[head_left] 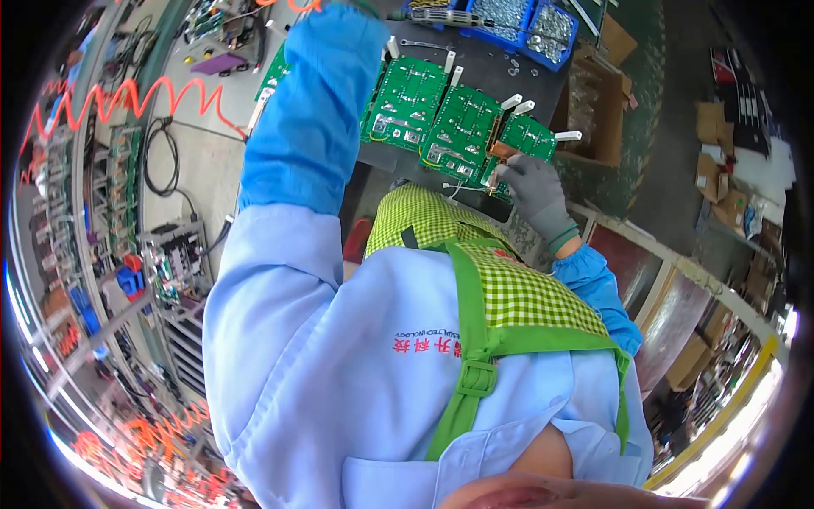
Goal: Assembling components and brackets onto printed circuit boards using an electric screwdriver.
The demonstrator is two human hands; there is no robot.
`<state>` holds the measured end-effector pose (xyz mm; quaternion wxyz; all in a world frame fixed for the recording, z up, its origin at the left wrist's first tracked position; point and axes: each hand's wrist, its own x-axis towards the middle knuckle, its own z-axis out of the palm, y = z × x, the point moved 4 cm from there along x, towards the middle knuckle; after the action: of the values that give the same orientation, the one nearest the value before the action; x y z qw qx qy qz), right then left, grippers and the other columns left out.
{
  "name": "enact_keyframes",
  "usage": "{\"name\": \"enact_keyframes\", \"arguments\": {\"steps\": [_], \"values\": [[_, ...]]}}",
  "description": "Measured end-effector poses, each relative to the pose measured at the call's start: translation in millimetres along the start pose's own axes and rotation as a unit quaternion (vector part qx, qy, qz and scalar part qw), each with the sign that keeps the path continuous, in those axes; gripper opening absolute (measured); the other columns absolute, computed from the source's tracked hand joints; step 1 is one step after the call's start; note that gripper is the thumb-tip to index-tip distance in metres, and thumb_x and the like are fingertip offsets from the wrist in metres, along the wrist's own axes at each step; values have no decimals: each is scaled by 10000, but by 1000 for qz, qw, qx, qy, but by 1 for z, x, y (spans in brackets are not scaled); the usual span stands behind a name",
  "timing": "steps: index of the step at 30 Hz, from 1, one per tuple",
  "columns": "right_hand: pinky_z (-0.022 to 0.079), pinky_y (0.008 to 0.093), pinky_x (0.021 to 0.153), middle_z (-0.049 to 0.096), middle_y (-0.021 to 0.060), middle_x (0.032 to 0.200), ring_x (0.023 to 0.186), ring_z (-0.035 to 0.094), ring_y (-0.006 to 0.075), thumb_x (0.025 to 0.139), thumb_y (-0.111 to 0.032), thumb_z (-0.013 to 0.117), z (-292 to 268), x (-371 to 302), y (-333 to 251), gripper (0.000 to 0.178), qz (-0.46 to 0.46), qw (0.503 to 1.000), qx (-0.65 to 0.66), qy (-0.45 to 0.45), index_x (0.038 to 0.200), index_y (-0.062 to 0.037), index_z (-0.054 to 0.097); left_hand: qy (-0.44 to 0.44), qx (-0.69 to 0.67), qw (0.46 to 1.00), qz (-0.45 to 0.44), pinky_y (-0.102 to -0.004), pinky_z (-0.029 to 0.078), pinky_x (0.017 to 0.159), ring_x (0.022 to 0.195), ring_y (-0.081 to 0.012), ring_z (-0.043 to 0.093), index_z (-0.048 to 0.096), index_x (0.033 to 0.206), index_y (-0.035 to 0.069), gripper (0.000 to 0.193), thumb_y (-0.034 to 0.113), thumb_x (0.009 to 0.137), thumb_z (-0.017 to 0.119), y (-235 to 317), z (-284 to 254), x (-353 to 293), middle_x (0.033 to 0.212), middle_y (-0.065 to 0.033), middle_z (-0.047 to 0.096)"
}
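Note:
My left arm in a blue sleeve reaches to the top edge, where only the green cuff of my left hand [363,7] shows; the fingers are out of sight. From beside that cuff a power screwdriver [428,16] sticks out to the right, its long thin bit over the blue trays, so the hand appears closed on it. My right hand [534,191], in a grey glove, pinches a copper-coloured strip [504,151] at the rightmost boards. Green circuit boards [409,97] with white posts [449,61] lie in a row on the dark bench.
Blue trays [547,34] of small metal hardware stand at the far side. A wrench [426,44] and loose washers [514,66] lie near them. A cardboard box [593,127] stands to the right. An orange coiled hose [182,89] hangs at left.

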<state>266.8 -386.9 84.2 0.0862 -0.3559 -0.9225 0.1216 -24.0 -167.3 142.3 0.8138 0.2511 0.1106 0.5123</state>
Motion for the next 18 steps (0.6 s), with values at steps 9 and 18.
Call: {"name": "enact_keyframes", "arguments": {"steps": [9,18], "values": [[453,349,695,537,45,926,880,554,223,711,-103,538,2,20,-2,110,-161,983,-65,-64,816,-84,562,272,38,962,16,-149,435,557,710,-72,501,498,984,45,227,259,909,500,-128,6,-229,824,-20,496],[372,291,521,495,75,643,586,485,103,750,-51,551,-98,88,-39,75,52,937,346,23,773,-28,484,476,-108,852,188,-183,489,604,832,-140,540,495,1138,62,270,192,901,503,-157,-21,-365,933,-51,560]]}}
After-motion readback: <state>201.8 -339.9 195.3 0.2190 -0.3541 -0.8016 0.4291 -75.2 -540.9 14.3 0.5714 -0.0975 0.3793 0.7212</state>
